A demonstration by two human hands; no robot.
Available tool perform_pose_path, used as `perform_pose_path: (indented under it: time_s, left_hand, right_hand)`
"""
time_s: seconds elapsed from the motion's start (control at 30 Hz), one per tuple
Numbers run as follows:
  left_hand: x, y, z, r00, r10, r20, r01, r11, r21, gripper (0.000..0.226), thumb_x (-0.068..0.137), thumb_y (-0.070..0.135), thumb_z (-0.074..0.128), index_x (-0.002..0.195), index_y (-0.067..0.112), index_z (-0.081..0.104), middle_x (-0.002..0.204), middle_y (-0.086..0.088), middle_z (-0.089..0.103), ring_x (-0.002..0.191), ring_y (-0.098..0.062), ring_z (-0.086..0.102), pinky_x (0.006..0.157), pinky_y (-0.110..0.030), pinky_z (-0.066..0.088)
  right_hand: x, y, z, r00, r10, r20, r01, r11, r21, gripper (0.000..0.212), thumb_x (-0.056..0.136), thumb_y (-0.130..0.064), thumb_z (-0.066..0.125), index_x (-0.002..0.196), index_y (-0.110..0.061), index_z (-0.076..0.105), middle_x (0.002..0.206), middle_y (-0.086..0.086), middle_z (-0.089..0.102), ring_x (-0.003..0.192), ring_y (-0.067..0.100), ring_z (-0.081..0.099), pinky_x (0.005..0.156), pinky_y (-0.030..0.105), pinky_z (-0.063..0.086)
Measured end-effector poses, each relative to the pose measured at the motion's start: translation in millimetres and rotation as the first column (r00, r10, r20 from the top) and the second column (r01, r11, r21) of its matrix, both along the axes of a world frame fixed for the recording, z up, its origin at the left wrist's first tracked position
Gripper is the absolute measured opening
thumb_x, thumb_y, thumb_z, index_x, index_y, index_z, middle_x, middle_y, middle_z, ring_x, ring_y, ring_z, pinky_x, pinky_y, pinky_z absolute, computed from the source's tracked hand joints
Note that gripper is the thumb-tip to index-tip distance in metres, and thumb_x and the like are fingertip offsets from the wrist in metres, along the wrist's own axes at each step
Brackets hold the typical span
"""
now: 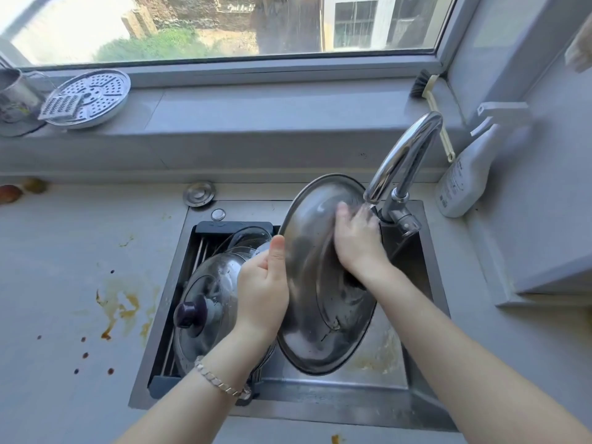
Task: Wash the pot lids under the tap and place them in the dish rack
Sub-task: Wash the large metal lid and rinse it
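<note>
Over sink (323, 399), hands (262, 285) on lid (320, 310)

Your lid (323, 283) is plain silver steel, dull grey on the inside with dark smudges. The second lid (211, 283), in the rack (234, 226), is the same silver, with a dark purple knob (191, 310). The rack's frame is black. The sink (320, 398) is grey steel with a yellow-brown stain on its floor. The tap (407, 155) is shiny chrome. The tabletop (64, 251) is pale grey, splashed with orange-brown streaks and dark brown dots. The steamer plate (99, 91) on the grey sill (256, 110) is silver, patterned with rows of small holes. The bottle (464, 181) is white with fine dark print. The brush (423, 86) has black bristles and a cream handle. Your bracelet (221, 381) is silver.
</note>
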State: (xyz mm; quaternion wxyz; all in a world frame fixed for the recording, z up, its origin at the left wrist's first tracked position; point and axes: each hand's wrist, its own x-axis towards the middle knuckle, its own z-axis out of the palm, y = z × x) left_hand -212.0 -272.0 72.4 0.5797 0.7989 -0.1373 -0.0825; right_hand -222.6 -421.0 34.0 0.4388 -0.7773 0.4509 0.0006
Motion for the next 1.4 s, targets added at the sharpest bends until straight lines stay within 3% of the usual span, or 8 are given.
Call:
perform_pose_path:
  time_s: [0.13,0.3,0.5,0.73,0.93,1.13,1.2,1.4]
  left_hand:
    - [-7,-2,-10,1.0,0.027,-0.015,-0.026,0.999,0.042,0.05,0.096,0.027,0.042,0.051,0.018,0.023,0.046,0.008,0.023,0.042,-0.007,0.023,0.041,-0.017,0.021]
    - [-13,7,-17,0.998,0.023,-0.057,-0.02,0.998,0.054,0.052,0.096,0.027,0.043,0.05,0.02,0.018,0.039,0.01,0.02,0.041,-0.006,0.02,0.042,-0.019,0.018]
    - [-17,-3,-19,0.996,0.03,-0.08,-0.025,0.997,0.072,0.052,0.096,0.028,0.043,0.05,0.02,0.019,0.042,0.011,0.02,0.041,-0.008,0.021,0.041,-0.019,0.02]
    - [-24,6,-6,1.0,-0.018,-0.011,0.018,1.0,0.02,0.052,0.094,0.027,0.042,0.049,0.022,0.017,0.037,0.008,0.022,0.039,-0.006,0.022,0.041,-0.015,0.02]
    - [-6,-10,-1,0.991,0.112,-0.076,-0.114,0.993,-0.017,0.051,0.097,0.031,0.04,0.051,0.014,0.024,0.047,0.002,0.022,0.042,-0.009,0.02,0.04,-0.018,0.017]
    - [27,-6,-1,0.86,0.364,-0.357,-0.41,0.91,-0.058,0.053,0.096,0.044,0.04,0.054,0.013,0.049,0.052,0.002,0.054,0.052,-0.009,0.054,0.055,-0.023,0.045]
    - [37,-2,2,0.817,0.434,-0.381,-0.491,0.869,-0.063,0.049,0.096,0.047,0.038,0.06,0.016,0.052,0.062,0.002,0.056,0.061,-0.014,0.055,0.059,-0.025,0.046]
    - [32,2,4,0.757,0.532,-0.38,-0.578,0.816,-0.009,0.047,0.096,0.047,0.038,0.061,0.017,0.046,0.062,0.005,0.048,0.054,-0.008,0.045,0.041,-0.013,0.039]
  right_hand:
    - [3,28,9,0.991,0.116,0.062,-0.113,0.992,-0.048,0.082,0.092,-0.058,0.026,0.148,-0.007,-0.006,0.155,0.022,-0.008,0.144,0.029,-0.009,0.117,0.042,-0.002]
    - [5,-18,-29,0.946,-0.252,-0.206,0.31,0.891,0.332,0.101,0.074,-0.079,0.013,0.141,-0.006,0.033,0.142,0.02,0.04,0.128,0.036,0.04,0.102,0.044,0.037]
    - [16,22,-6,1.0,-0.008,-0.012,0.009,0.997,0.08,0.07,0.095,-0.052,0.023,0.149,-0.013,0.004,0.155,0.024,-0.001,0.144,0.034,-0.005,0.114,0.052,0.002]
    - [21,-45,-45,0.881,-0.472,-0.022,0.409,0.739,0.535,0.057,0.081,-0.057,0.034,0.096,-0.01,0.062,0.093,0.014,0.067,0.086,0.029,0.062,0.087,0.038,0.049]
    - [20,24,10,0.969,0.016,0.247,0.031,0.982,-0.186,0.057,0.097,-0.038,0.021,0.146,-0.009,0.025,0.155,0.013,0.018,0.144,0.023,0.012,0.117,0.037,0.004]
    - [-26,84,-11,0.695,0.664,0.275,-0.338,0.639,-0.69,0.052,0.092,-0.032,0.034,0.138,-0.009,0.043,0.146,0.01,0.04,0.138,0.023,0.033,0.113,0.039,0.018]
    - [-51,81,-31,0.66,0.713,0.236,-0.384,0.59,-0.71,0.051,0.097,-0.037,0.027,0.141,-0.012,0.036,0.149,0.006,0.033,0.141,0.017,0.025,0.115,0.037,0.016]
    - [-63,41,-40,0.93,0.339,0.144,-0.301,0.925,-0.231,0.076,0.086,-0.053,0.011,0.148,-0.012,-0.005,0.156,0.002,-0.012,0.14,0.003,-0.017,0.118,0.031,-0.007]
